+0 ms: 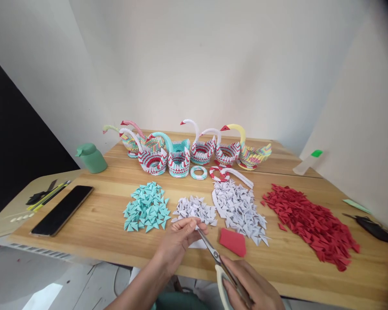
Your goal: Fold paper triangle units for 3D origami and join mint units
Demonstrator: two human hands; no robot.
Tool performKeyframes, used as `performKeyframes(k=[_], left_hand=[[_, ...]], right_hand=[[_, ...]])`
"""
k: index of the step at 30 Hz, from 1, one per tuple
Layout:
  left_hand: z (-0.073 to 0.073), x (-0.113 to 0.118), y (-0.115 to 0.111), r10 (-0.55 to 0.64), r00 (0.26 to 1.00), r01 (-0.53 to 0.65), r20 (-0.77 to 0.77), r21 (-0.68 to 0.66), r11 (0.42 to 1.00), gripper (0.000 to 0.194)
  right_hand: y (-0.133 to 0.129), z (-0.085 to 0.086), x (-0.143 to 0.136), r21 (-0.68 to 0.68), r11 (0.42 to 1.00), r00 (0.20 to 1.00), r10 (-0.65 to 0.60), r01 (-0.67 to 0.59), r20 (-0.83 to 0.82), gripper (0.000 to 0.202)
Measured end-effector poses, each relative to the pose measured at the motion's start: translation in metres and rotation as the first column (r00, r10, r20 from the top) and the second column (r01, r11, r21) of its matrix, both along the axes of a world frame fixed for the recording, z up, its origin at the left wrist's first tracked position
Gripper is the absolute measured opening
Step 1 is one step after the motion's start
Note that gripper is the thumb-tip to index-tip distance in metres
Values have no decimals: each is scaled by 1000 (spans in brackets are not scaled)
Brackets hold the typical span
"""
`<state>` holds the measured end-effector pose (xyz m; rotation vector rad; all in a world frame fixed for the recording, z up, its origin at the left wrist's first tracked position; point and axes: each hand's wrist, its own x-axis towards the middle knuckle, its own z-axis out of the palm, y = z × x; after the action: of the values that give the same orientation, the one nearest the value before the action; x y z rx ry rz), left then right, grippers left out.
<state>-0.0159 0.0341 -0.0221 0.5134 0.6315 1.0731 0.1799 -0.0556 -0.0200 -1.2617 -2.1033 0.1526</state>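
Observation:
My right hand (250, 280) grips a pair of scissors (216, 254) by the pale handles, the blades pointing up and left. The blade tips reach the fingers of my left hand (183, 232), which are pinched together. Whatever lies between those fingertips is too small or hidden to make out. Below the blades, partly covered, a white paper piece (198, 244) lies at the table's front edge. Just right of the scissors is a red paper piece (233, 242). Behind my left hand spreads a small pile of white folded paper triangles (194, 207).
Heaps of teal triangles (147, 206), white triangles (241, 211) and red triangles (310, 224) cover the table (110, 215). Several folded-paper swans (179, 159) stand behind two paper rings (198, 172). A phone (63, 210) and green container (92, 158) sit left, black-handled scissors (371, 227) right.

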Motion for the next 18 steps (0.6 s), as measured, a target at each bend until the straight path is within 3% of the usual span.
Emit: performKeyframes(k=[7,14,16,18], left_hand=[[-1,1,1,19,998,-15,-62,57,998,26],[5,-3,4,118,993,-120,-27,-45,992,27],[5,-10,6,166,986,-168,-26,-60,984,27],[3,-20,4,191,980,-192,-49,-31,981,26]], right_hand=[[2,0,-6,100,994,999,-44,44,-3,31],[-6,15,-4,14,996,995,-92,93,-34,31],[-8,17,18,-54,976,975,-213,210,-58,30],[-10,18,54,-99,891,893,-448,442,-45,32]])
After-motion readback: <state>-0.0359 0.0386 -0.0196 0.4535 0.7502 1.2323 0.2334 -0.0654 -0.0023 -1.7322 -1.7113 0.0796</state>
